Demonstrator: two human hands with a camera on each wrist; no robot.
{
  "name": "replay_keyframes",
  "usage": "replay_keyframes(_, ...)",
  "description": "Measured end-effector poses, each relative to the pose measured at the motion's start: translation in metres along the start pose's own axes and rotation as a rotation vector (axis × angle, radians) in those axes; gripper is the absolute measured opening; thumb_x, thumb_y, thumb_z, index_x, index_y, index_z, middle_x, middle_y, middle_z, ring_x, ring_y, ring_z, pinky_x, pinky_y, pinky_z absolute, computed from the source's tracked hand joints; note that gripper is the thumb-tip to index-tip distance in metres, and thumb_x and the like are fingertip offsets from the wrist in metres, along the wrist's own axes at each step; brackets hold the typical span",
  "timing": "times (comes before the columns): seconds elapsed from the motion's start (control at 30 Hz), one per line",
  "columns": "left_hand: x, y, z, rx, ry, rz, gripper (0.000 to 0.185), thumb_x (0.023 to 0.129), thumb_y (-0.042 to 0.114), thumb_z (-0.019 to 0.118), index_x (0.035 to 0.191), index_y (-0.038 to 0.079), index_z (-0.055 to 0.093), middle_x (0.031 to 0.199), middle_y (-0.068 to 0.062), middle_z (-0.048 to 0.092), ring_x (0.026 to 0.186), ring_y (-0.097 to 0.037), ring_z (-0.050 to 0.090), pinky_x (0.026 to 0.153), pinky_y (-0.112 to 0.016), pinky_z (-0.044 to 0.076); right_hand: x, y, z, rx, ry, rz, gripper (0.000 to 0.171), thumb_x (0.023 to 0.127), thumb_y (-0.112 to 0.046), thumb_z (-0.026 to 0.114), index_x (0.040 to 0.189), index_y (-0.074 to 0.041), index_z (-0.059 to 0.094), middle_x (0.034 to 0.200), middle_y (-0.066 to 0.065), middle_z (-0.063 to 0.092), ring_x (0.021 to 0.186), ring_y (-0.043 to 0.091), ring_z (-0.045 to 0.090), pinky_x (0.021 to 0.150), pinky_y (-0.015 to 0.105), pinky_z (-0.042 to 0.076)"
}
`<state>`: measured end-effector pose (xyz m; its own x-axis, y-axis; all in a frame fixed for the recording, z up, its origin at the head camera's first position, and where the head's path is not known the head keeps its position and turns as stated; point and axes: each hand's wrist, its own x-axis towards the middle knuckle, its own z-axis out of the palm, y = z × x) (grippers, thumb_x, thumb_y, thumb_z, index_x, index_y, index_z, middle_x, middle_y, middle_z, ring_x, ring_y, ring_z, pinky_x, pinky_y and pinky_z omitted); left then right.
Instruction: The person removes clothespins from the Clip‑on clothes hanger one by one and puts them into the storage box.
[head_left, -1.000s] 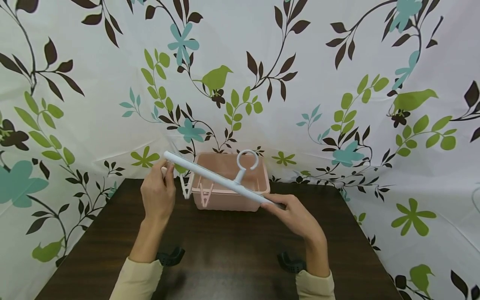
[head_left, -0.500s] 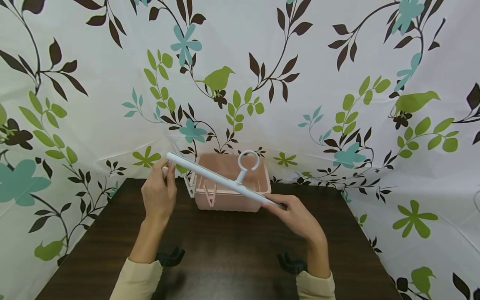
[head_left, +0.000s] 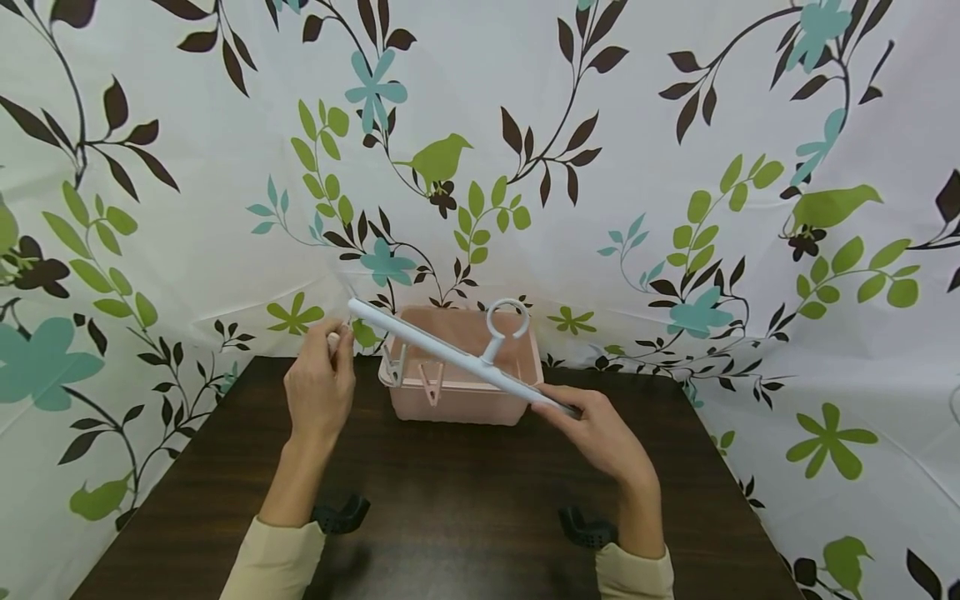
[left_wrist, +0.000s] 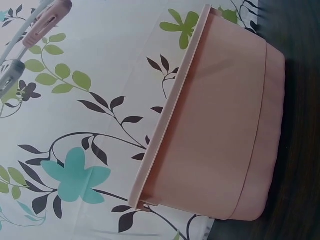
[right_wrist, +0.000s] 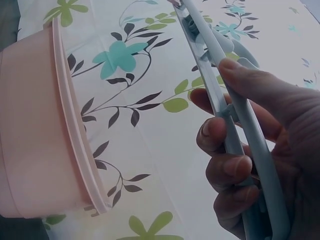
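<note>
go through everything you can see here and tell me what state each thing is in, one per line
Hanger bar: held tilted above the basin, ring on top.
Clips: two hang under the bar, shut.
Pink basin: upright on the table, nothing seen inside.
Left hand: pinches something small, off the bar.
Right hand: grips the bar's low end.

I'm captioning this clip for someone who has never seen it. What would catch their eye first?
A long white plastic hanger bar with a ring hook, held slanted above the dark wooden table, its lower end gripped by the right hand. Behind it sits a pink plastic tub, and the left hand pinches a small pale object at the bar's upper end. A leaf-and-bird curtain fills the background.
</note>
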<state>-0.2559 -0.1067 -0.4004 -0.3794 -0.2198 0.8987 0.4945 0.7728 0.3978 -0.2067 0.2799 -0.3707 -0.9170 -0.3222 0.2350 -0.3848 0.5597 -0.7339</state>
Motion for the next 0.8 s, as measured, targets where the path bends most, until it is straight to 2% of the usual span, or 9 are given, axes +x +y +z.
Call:
replay_keyframes(0.17, -0.001, 0.000, 0.002, -0.012, -0.023, -0.011, 0.018, 0.106, 0.008, 0.068, 0.121, 0.000, 0.068, 0.090, -0.018, 0.069, 0.067, -0.031, 0.064, 0.057, -0.055, 0.049, -0.001, 0.003, -0.002, -0.022, 0.029, 0.011, 0.046, 0.104, -0.046, 0.071, 0.144, -0.022, 0.071, 0.142, 0.000, 0.072, 0.117, 0.019, 0.067, 0.098, 0.045, 0.054)
replay_keyframes(0.3, -0.002, -0.001, 0.003, -0.011, -0.085, -0.035, 0.020, 0.107, 0.010, 0.068, 0.124, 0.001, 0.068, 0.096, -0.019, 0.074, 0.073, -0.036, 0.070, 0.059, -0.060, 0.052, -0.002, 0.005, -0.004, -0.039, 0.044, 0.004, 0.047, 0.105, -0.044, 0.070, 0.145, -0.018, 0.070, 0.143, 0.003, 0.071, 0.121, 0.021, 0.067, 0.099, 0.048, 0.055)
replay_keyframes(0.37, -0.002, -0.002, 0.004, 0.005, -0.138, -0.056, 0.022, 0.109, 0.013, 0.065, 0.127, 0.001, 0.067, 0.092, -0.019, 0.073, 0.068, -0.036, 0.067, 0.057, -0.059, 0.051, -0.003, 0.004, -0.004, -0.035, 0.049, 0.001, 0.047, 0.105, -0.043, 0.070, 0.145, -0.019, 0.070, 0.143, 0.002, 0.071, 0.122, 0.021, 0.067, 0.100, 0.049, 0.055)
replay_keyframes(0.47, -0.002, -0.002, 0.006, 0.022, -0.219, -0.089, 0.026, 0.112, 0.017, 0.061, 0.131, 0.000, 0.066, 0.079, -0.015, 0.065, 0.060, -0.029, 0.055, 0.052, -0.049, 0.045, -0.004, 0.003, -0.005, -0.023, 0.051, -0.002, 0.046, 0.105, -0.043, 0.071, 0.145, -0.021, 0.070, 0.144, 0.000, 0.071, 0.124, 0.021, 0.067, 0.101, 0.051, 0.055)
replay_keyframes(0.57, -0.002, -0.003, 0.008, 0.025, -0.289, -0.140, 0.028, 0.113, 0.020, 0.057, 0.132, 0.001, 0.066, 0.074, -0.009, 0.057, 0.060, -0.024, 0.048, 0.055, -0.042, 0.040, -0.004, 0.002, -0.006, -0.015, 0.053, -0.007, 0.045, 0.105, -0.043, 0.071, 0.144, -0.022, 0.071, 0.143, -0.001, 0.071, 0.123, 0.020, 0.067, 0.101, 0.052, 0.055)
replay_keyframes(0.7, -0.002, -0.006, 0.012, 0.031, -0.401, -0.236, 0.035, 0.114, 0.032, 0.052, 0.135, 0.006, 0.065, 0.078, -0.006, 0.057, 0.064, -0.024, 0.052, 0.059, -0.043, 0.041, -0.004, 0.003, -0.006, -0.014, 0.052, -0.010, 0.045, 0.105, -0.043, 0.071, 0.144, -0.021, 0.071, 0.142, -0.001, 0.071, 0.123, 0.020, 0.067, 0.101, 0.052, 0.055)
replay_keyframes(0.8, -0.006, -0.009, 0.014, 0.039, -0.484, -0.287, 0.041, 0.114, 0.039, 0.045, 0.139, 0.011, 0.063, 0.091, -0.009, 0.066, 0.074, -0.030, 0.062, 0.066, -0.052, 0.048, -0.005, 0.003, -0.007, -0.014, 0.056, -0.004, 0.046, 0.105, -0.044, 0.071, 0.144, -0.020, 0.071, 0.143, -0.001, 0.071, 0.124, 0.020, 0.067, 0.102, 0.052, 0.054)
